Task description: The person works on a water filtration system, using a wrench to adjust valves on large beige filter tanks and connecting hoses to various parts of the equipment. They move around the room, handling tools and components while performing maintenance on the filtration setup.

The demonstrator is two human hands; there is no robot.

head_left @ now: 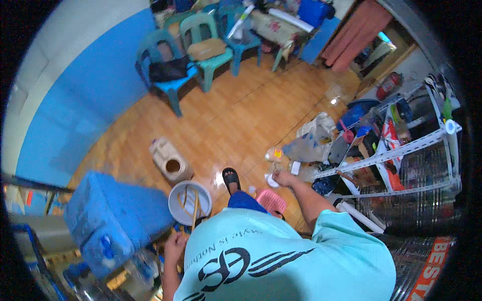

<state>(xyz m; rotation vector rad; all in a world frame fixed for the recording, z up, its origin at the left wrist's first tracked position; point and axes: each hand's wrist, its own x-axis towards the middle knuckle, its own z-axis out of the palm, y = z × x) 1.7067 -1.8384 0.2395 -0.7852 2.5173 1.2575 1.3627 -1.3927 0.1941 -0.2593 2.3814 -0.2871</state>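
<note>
My right hand [283, 178] reaches low over the floor, its fingers drawn together at a small white object [271, 180]. That object is too small to name, and I cannot tell whether it is gripped or only touched. A pink plastic basket [271, 201] lies just below this hand, beside my sandalled foot [231, 180]. A clear bag with a yellow label [273, 154] rests beyond it. My left hand [175, 244] hangs by my side, near a light grey pail [173, 203] with tan strips in it; its fingers are blurred.
A beige jug with a cut opening [168, 158] stands beyond the pail. On the left is a big blue box [115, 215]. A loaded white metal rack [396, 153] lines the right. Plastic chairs [201, 30] stand at the far wall, and white sacks [319, 130] slump near the rack.
</note>
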